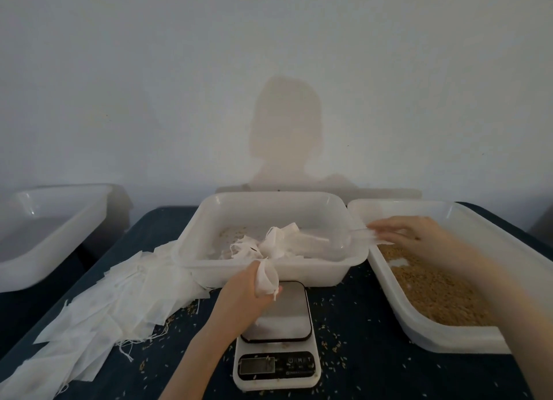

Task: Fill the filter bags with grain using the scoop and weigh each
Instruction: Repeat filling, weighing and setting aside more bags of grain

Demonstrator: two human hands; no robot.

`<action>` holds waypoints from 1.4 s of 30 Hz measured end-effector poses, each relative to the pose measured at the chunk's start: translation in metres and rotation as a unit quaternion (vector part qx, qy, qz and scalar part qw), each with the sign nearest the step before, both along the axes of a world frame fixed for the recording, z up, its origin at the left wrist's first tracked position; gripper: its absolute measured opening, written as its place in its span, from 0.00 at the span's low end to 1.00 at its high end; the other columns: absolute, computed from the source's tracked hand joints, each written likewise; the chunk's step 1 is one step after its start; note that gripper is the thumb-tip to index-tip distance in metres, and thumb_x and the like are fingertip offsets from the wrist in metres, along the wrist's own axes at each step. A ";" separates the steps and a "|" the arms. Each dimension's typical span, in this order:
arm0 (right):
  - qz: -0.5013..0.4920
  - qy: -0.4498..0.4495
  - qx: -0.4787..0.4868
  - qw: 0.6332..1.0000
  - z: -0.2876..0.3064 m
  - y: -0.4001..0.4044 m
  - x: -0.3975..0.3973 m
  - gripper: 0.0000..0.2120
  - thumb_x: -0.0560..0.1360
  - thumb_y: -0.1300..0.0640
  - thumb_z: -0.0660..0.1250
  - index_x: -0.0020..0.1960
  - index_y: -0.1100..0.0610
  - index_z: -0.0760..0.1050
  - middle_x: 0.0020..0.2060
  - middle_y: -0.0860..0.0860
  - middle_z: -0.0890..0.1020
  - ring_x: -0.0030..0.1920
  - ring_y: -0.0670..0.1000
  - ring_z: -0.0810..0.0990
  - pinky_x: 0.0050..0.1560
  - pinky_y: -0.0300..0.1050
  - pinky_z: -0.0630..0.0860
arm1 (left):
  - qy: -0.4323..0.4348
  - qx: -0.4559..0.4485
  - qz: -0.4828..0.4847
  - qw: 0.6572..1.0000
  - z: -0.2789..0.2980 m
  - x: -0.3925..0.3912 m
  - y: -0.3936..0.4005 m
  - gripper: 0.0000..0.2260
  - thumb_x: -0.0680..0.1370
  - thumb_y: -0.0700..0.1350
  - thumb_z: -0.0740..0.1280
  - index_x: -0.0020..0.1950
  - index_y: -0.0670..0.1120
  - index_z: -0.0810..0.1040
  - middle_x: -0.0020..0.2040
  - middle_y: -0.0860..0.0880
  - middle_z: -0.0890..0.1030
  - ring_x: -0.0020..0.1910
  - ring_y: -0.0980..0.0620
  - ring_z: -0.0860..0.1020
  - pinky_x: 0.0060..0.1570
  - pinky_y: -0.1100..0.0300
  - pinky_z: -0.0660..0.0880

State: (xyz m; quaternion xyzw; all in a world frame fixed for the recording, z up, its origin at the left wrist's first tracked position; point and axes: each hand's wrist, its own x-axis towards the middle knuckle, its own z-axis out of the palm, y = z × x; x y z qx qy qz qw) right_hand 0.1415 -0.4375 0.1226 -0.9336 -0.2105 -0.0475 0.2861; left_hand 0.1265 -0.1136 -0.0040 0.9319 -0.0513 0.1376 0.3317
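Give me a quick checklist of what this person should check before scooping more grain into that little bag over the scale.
1. Filter bag held in the left hand: ok, gripped above the scale.
2. Bag mouth open to take grain: cannot tell, it looks bunched.
3. Clear scoop in the right hand: ok, fingers on its handle, the scoop resting across the middle tray's rim.
4. Grain in the right tray: ok, plenty there.
5. Scale platform free: ok, nothing rests on it.
6. Scale display zeroed: cannot tell, the reading is too dim.
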 end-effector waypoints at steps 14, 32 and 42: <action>-0.349 0.044 -0.210 0.912 -0.050 -0.099 0.027 0.14 0.78 0.45 0.62 0.60 0.48 0.78 0.53 0.51 0.81 0.52 0.53 0.79 0.52 0.48 0.75 | 0.050 0.059 -0.027 0.997 -0.007 0.005 -0.020 0.16 0.76 0.53 0.65 0.61 0.53 0.68 0.44 0.58 0.75 0.41 0.63 0.74 0.39 0.72 0.68; -0.303 0.009 0.018 0.953 -0.081 -0.081 0.063 0.12 0.80 0.55 0.63 0.58 0.59 0.80 0.33 0.50 0.80 0.29 0.49 0.75 0.30 0.41 0.69 | 0.044 0.016 -0.053 0.998 0.005 -0.002 -0.030 0.12 0.76 0.52 0.66 0.57 0.57 0.68 0.45 0.60 0.76 0.44 0.62 0.75 0.47 0.66 0.73; -0.205 -0.020 0.096 0.974 -0.040 -0.067 0.040 0.15 0.77 0.51 0.66 0.62 0.51 0.77 0.39 0.46 0.83 0.27 0.46 0.78 0.30 0.38 0.77 | 0.049 0.005 -0.028 0.998 0.006 -0.001 -0.024 0.11 0.75 0.52 0.68 0.52 0.57 0.68 0.44 0.58 0.76 0.42 0.62 0.75 0.45 0.67 0.73</action>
